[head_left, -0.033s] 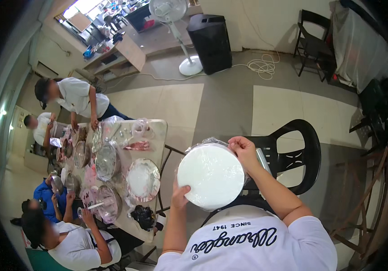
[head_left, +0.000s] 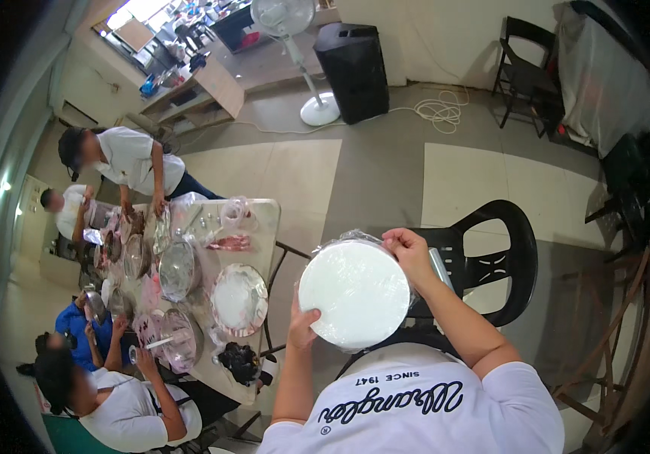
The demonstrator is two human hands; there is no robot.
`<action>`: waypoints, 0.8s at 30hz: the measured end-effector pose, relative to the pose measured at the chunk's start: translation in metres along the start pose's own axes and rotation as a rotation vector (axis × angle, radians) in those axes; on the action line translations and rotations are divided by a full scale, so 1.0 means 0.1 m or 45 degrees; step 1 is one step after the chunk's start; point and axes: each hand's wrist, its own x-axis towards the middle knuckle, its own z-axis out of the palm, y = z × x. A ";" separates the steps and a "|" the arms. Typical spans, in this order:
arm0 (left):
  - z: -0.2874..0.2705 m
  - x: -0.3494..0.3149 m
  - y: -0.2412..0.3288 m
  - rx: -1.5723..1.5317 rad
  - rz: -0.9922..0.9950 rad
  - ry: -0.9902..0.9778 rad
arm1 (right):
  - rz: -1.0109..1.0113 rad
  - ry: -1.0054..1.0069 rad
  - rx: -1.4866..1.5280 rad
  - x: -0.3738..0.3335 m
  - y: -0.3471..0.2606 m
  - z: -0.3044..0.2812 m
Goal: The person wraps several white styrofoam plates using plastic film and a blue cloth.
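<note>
A white round disc (head_left: pixel 353 295) covered in clear plastic film is held up in front of my body. My left hand (head_left: pixel 304 327) grips its left side, with the thumb over the face and the other fingers behind it. At the upper right rim, my right hand (head_left: pixel 408 253) pinches the clear plastic film (head_left: pixel 347 236), which bunches in wrinkles along the top edge. The underside of the disc is hidden. Just behind my right wrist, part of a silvery, long object (head_left: pixel 440 266) shows on a black plastic chair (head_left: pixel 521 261).
To my left stands a table (head_left: pixel 264 219) with metal bowls (head_left: pixel 179 270), a white round piece on a patterned plate (head_left: pixel 240 301) and a black plastic bundle (head_left: pixel 239 363). Several people work around it. Farther off are a standing fan (head_left: pixel 319 110), a black speaker (head_left: pixel 353 72) and a coiled cable (head_left: pixel 440 112).
The disc has shifted very slightly to the right. My grip on both sides looks the same.
</note>
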 end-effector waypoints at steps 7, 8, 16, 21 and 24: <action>0.19 0.04 -0.14 -0.116 0.000 0.058 | 0.386 0.021 0.038 0.11 0.09 -0.20; 0.20 0.05 -0.15 -0.128 0.008 0.067 | 0.433 0.006 0.039 0.13 0.13 -0.25; 0.44 0.22 -0.08 0.615 0.538 0.384 | 0.016 0.556 -0.438 -0.03 0.05 -0.61; 0.44 0.28 -0.29 0.671 0.581 0.327 | -0.125 0.016 -0.387 -0.26 -0.23 -0.11; 0.52 0.36 -0.28 0.439 0.535 0.219 | -0.054 0.030 -0.110 -0.14 -0.19 -0.21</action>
